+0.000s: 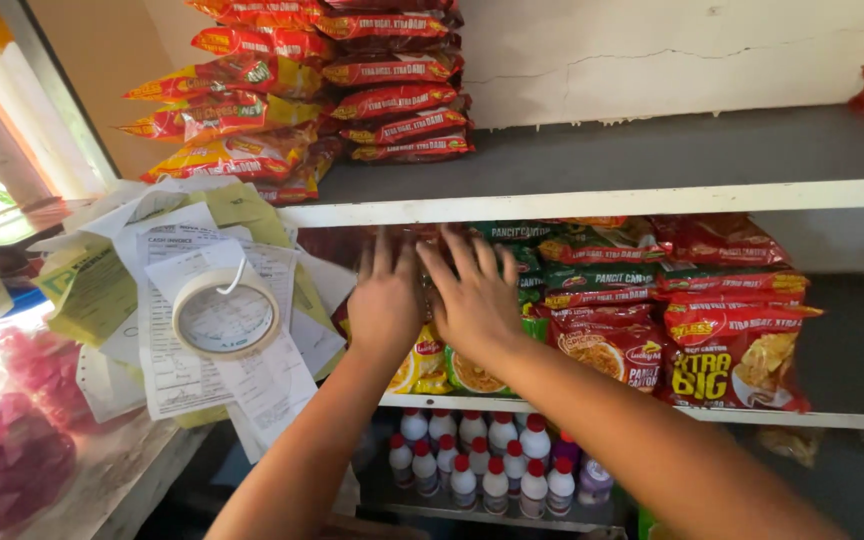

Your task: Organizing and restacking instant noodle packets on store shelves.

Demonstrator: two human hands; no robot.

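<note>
Red and green noodle packets (512,300) fill the middle shelf (592,203), and both hands press flat on the stack's left end, left hand (384,300) beside right hand (474,295), fingers spread wide, gripping nothing. White red-capped bottles (482,460) stand below; a tape roll (225,315) hangs over papers (167,350) at left.

The noodle packets (607,335) under the left hand (384,300) and the right hand (474,295) are of glossy plastic film, which shines and has creases. The stacked packets (392,100) on the upper shelf (652,195) have the same shiny film. The shelf is painted and looks matt. The receipts (177,360) are thin matt paper. The tape roll (225,313) looks smooth. The small bottles (497,465) are smooth white plastic with red caps. The wall (652,50) is matt with a crack.
</note>
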